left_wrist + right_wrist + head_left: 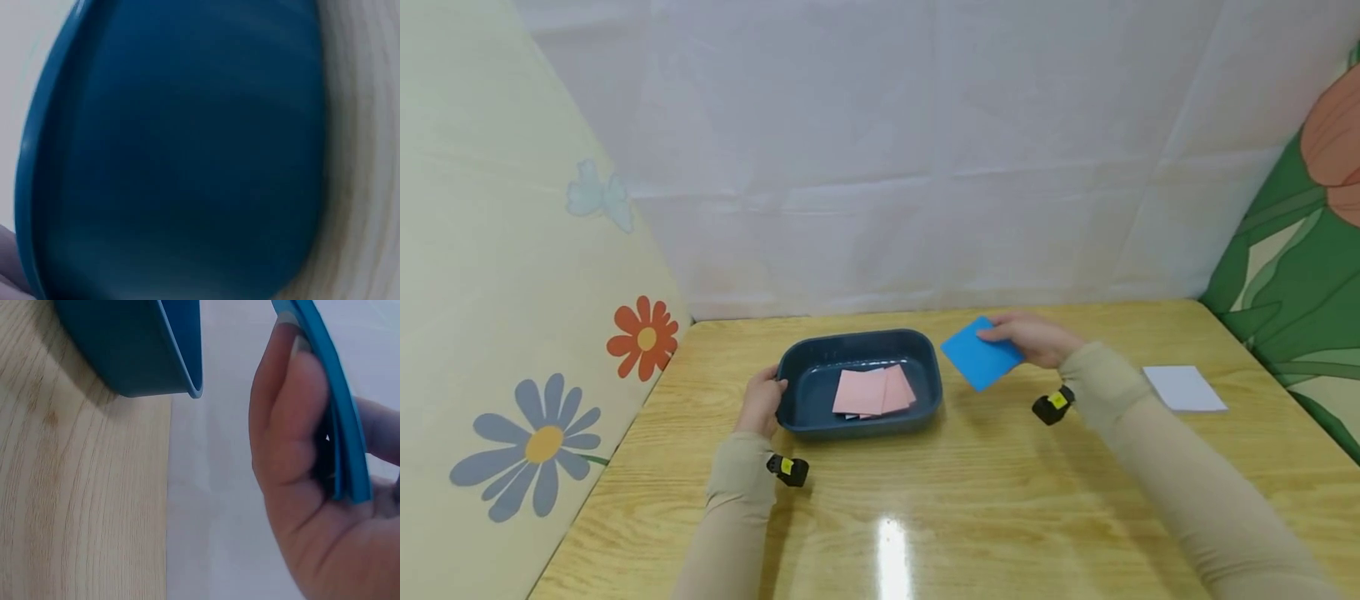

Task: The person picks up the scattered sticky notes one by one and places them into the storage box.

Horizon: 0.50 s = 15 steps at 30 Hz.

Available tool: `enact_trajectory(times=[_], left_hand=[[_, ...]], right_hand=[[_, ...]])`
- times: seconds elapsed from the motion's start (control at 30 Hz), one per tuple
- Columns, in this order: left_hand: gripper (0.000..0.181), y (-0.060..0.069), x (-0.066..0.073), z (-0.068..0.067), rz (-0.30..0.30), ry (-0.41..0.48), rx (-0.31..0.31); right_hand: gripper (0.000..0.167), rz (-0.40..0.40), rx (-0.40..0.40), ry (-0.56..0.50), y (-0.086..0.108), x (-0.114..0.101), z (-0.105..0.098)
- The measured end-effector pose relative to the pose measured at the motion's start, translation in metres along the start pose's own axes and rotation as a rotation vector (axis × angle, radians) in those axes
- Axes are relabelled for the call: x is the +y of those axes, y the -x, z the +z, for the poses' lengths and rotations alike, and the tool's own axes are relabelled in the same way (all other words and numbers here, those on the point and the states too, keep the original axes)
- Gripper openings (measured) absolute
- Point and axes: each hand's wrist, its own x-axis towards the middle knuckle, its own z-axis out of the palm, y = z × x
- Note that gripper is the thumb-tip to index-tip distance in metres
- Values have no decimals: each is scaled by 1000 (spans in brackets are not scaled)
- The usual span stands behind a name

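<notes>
A dark blue rectangular basin (859,430) sits on the table, with pink paper squares (865,392) overlapping inside it and pale paper edges showing under them. My left hand (760,404) grips the basin's left end, thumb over the rim. In the left wrist view the basin's wall (187,156) fills most of the picture. Just right of the basin, my right hand (1036,338) pinches blue square paper (977,358) above the table. From the right wrist view this blue paper (350,437) appears as thin layers between thumb and fingers.
A white paper square (1185,388) lies on the wooden table (985,500), beyond my right forearm. White cloth (880,167) hangs behind the table. Flower-patterned panels flank both sides.
</notes>
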Motion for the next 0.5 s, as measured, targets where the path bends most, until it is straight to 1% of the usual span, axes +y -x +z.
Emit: enact_trajectory(times=[0.13,0.27,0.37,0.5], left_hand=[[47,1,1,0,-28,37,19],[48,1,2,1,-41,57,20],[47,1,2,2,-37,84,14],[47,2,1,2,-31,107,8]], right_hand=[[63,-4,-11,0,-1,-2,4],[58,-9,-12,11,-3,-2,6],[55,-11,-4,15,-5,-3,9],[54,-10,-7,5,-8,-5,13]])
